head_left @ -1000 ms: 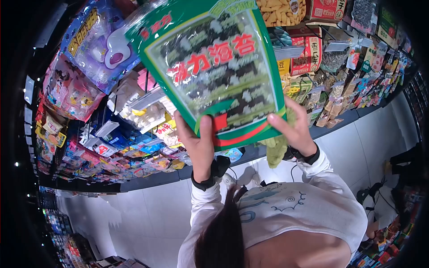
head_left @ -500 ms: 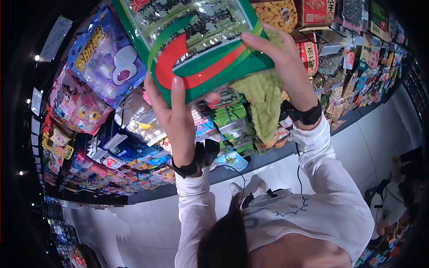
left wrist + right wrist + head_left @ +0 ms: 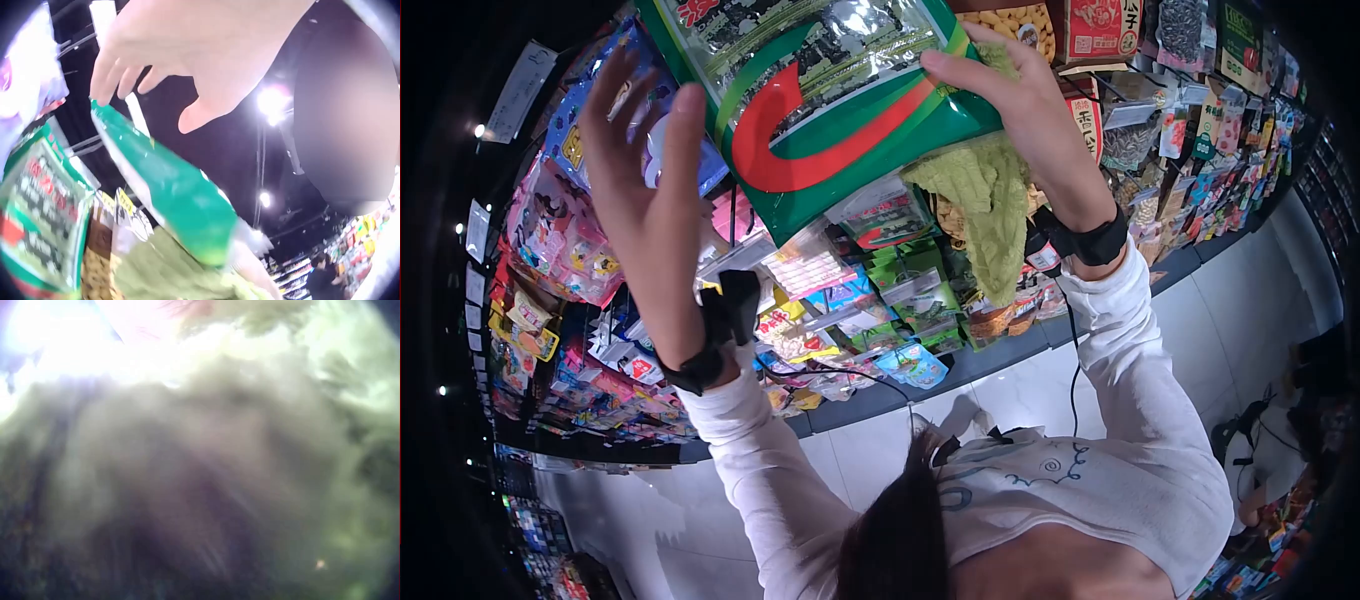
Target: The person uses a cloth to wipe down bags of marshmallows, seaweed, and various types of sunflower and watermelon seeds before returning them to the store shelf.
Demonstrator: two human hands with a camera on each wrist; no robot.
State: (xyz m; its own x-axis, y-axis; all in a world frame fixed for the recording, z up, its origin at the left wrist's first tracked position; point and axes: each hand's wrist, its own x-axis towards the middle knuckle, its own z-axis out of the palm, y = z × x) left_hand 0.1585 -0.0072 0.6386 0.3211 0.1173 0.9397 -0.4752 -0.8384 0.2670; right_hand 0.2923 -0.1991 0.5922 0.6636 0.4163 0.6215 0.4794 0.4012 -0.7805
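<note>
A large green seaweed snack bag (image 3: 840,150) with a clear window and a red swoosh is held up in front of the shelves. My right hand (image 3: 1040,125) grips its lower right corner, thumb on the front. A fuzzy green cloth (image 3: 990,225) hangs down from under that same hand. To the left of the bag, my left hand (image 3: 640,190) has its fingers spread and holds nothing. In the left wrist view, the fingertips (image 3: 103,94) of that hand overlap the bag's upper corner. A blurred, close surface fills most of the right wrist view.
Hanging snack packs (image 3: 915,285) crowd the rack below and around the bag. A purple bag (image 3: 610,120) hangs behind the left hand, red seed bags (image 3: 1100,30) at upper right. Another seaweed bag (image 3: 47,206) shows in the left wrist view. Pale floor tiles (image 3: 730,500) lie below.
The seaweed bag first moved up and left, its lower part coming closer. My left hand then let go of its lower left corner and moved left; the right hand kept hold.
</note>
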